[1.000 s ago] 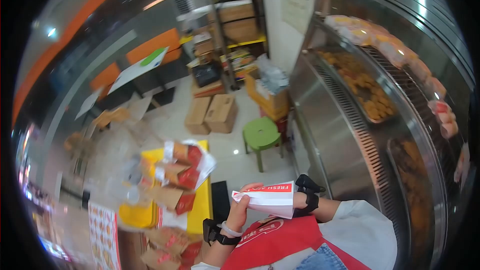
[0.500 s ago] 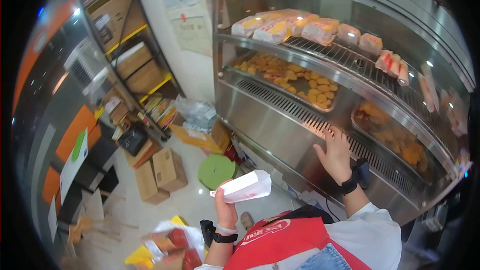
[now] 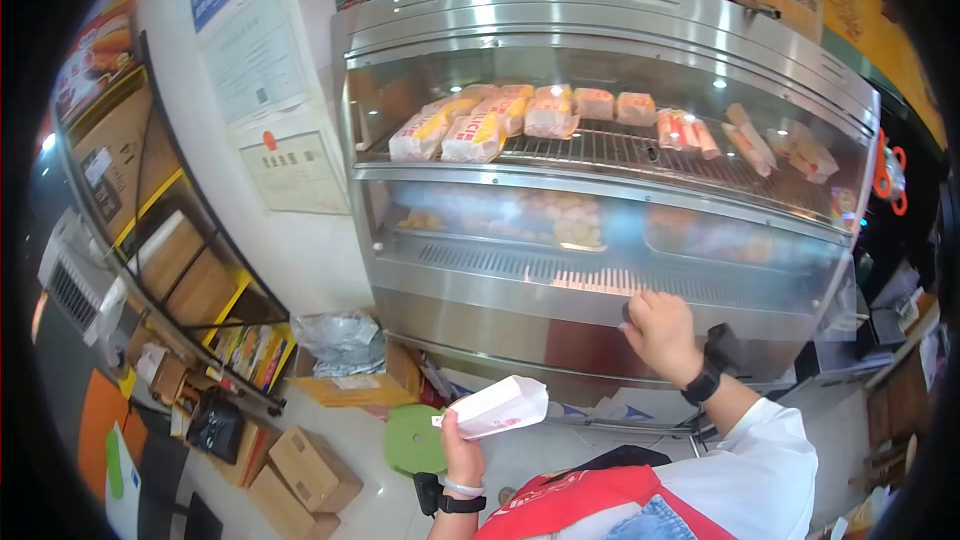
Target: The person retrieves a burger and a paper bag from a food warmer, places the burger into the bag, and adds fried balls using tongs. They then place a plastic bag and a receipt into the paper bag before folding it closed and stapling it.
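One sleeve (image 3: pixel 497 408), left grip (image 3: pixel 461 454), right grip (image 3: pixel 663 336) part-hidden

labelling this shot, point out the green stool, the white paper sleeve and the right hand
Green stool (image 3: pixel 414 440): head view, on its seat
White paper sleeve (image 3: pixel 500 408): head view, on its side
Right hand (image 3: pixel 664 337): head view, back of the hand

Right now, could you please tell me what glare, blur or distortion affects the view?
In the head view, milky reflections veil the lower glass and soften the food behind; bright streaks mark the case top, lines bow, and the corners are black.
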